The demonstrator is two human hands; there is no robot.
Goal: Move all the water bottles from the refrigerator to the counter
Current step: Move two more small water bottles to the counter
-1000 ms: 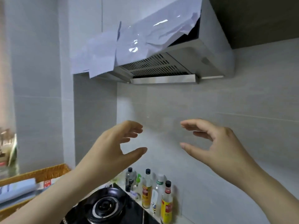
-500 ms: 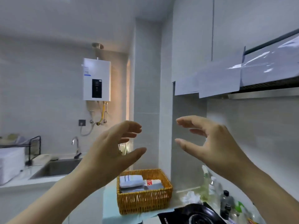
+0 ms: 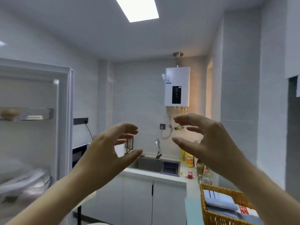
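Observation:
The open refrigerator door [image 3: 65,111] fills the left edge of the head view, with a door shelf [image 3: 32,113] holding blurred items. No water bottle is plainly visible. The white counter [image 3: 155,173] runs around a steel sink at centre. My left hand [image 3: 107,153] and my right hand [image 3: 209,142] are raised in mid air in front of me, palms facing each other, fingers loosely curved, holding nothing.
A steel sink [image 3: 151,164] with a tap [image 3: 157,146] sits at centre. A white water heater [image 3: 177,86] hangs on the back wall. A wicker basket [image 3: 211,213] with folded cloths stands at lower right, small bottles behind it. White cabinet doors are below the counter.
The view has swung left from the stove and range hood past the basket to the sink and open refrigerator door. Both hands keep the same raised, empty pose.

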